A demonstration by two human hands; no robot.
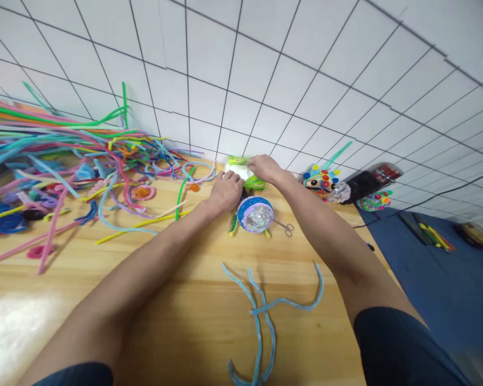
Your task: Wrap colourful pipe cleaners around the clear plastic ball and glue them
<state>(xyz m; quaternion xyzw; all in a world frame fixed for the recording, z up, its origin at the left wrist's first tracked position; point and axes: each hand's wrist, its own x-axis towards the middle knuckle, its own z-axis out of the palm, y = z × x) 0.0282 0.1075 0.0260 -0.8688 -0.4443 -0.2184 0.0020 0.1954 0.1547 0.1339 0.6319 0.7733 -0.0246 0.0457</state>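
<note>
A soft green and white packet (256,184), perhaps of tissues, lies by the tiled wall, partly covered by my hands. My left hand (227,190) grips its near left side with curled fingers. At its right side my right hand (264,168) is closed on the packet, fingertips bent down over the white part. Just in front sits a round piece of coiled blue and lilac pipe cleaner with a clear, shiny middle (258,215). Small scissors (288,229) stick out to its right. A green and yellow tool handle (233,225) shows at its left.
Many coloured pipe cleaners (84,134) are heaped at the left. Light blue pipe cleaners (261,316) lie on the near wooden table (177,321). Decorated figures (322,179) and a dark bottle-like object (370,182) are at the right, beside a blue mat (438,279) with cutters.
</note>
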